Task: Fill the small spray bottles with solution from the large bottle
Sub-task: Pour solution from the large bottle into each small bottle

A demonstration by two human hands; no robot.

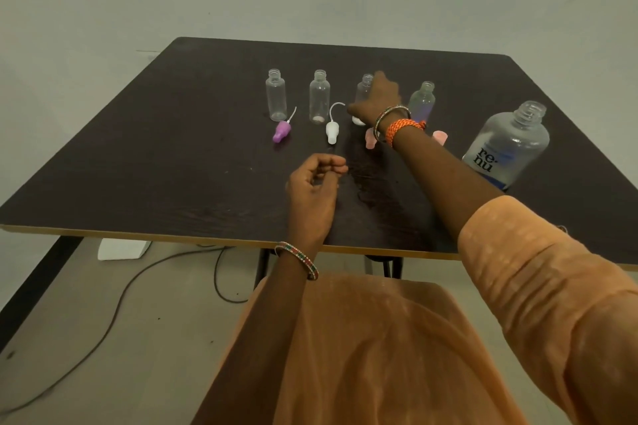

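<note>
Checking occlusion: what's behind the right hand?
The right hand covers most of the third small bottle; only its neck and left edge show. A white cap peeks out below the hand. Whether the fingers grip the bottle is hidden.

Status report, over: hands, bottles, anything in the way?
Right hand reaching round third small bottle, grip unclear. Left hand loosely curled, holding nothing. Large bottle uncapped, untouched. Spray tops lying in front of bottles.

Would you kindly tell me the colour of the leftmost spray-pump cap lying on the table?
Purple: the small plastic spray-pump cap, clearest in the head view.
</note>
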